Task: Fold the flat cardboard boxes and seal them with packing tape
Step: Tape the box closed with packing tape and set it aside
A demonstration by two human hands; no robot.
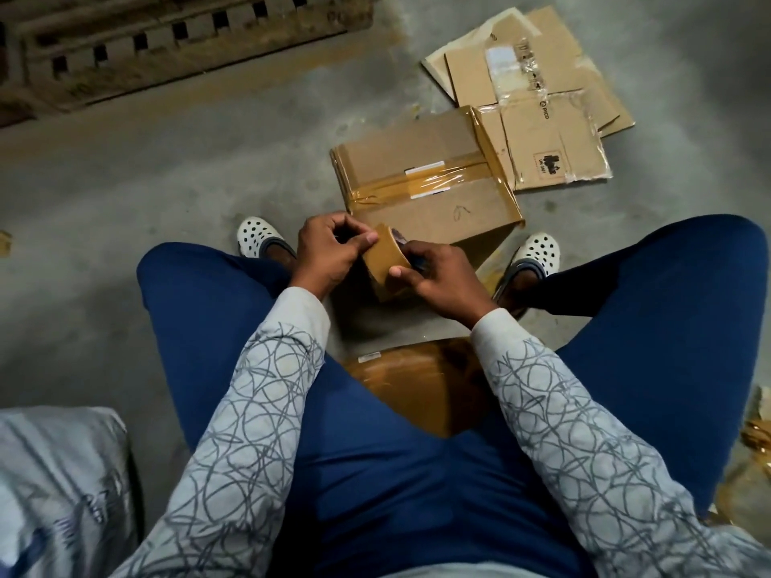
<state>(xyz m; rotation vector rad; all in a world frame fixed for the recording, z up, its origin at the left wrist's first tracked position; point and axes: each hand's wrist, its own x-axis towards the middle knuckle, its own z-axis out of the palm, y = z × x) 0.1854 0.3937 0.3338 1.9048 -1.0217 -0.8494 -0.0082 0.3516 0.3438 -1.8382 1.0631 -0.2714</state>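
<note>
A brown packing tape roll (381, 260) sits between my two hands, above my knees. My left hand (331, 250) pinches the roll's upper left edge with thumb and curled fingers. My right hand (438, 275) grips the roll from the right, thumb pressed on its taped face. Just beyond my hands a folded cardboard box (421, 177) stands on the floor, brown tape running across its top seam and along its right edge. Flat cardboard boxes (538, 98) lie in a loose pile behind it, at the upper right.
I sit with knees spread on a taped box (417, 381) between my legs, feet in white perforated clogs (256, 235) on grey concrete. A wooden pallet (167, 43) lies at the upper left. A pale sack (58, 486) is at lower left, tape scraps (757, 431) at right.
</note>
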